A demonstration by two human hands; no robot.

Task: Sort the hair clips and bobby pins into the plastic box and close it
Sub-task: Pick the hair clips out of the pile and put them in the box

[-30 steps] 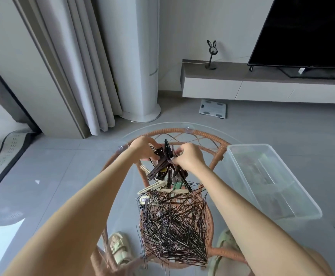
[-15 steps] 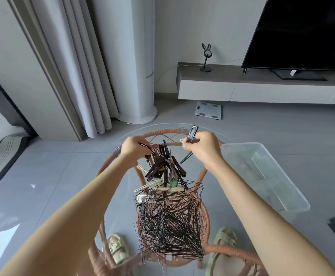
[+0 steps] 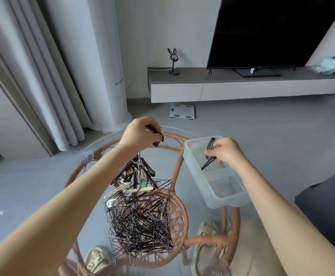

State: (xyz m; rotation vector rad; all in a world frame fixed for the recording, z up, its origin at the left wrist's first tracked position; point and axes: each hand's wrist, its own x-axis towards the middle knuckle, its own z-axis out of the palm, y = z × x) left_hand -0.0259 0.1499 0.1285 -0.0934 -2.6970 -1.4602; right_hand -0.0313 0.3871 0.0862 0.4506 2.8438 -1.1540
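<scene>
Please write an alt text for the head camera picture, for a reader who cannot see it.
A person's right hand holds a black hair clip over a clear plastic box, while the left hand pinches a brown clip above a glass table. Mixed hair clips and a heap of black bobby pins lie on the table.

A home living room is indicated: a large television [image 3: 278, 30] is mounted above a low media cabinet [image 3: 242, 86], grey curtains [image 3: 33, 76] are hung, and bathroom scales [image 3: 182, 110] are left on the tiled floor [image 3: 262, 124].
</scene>
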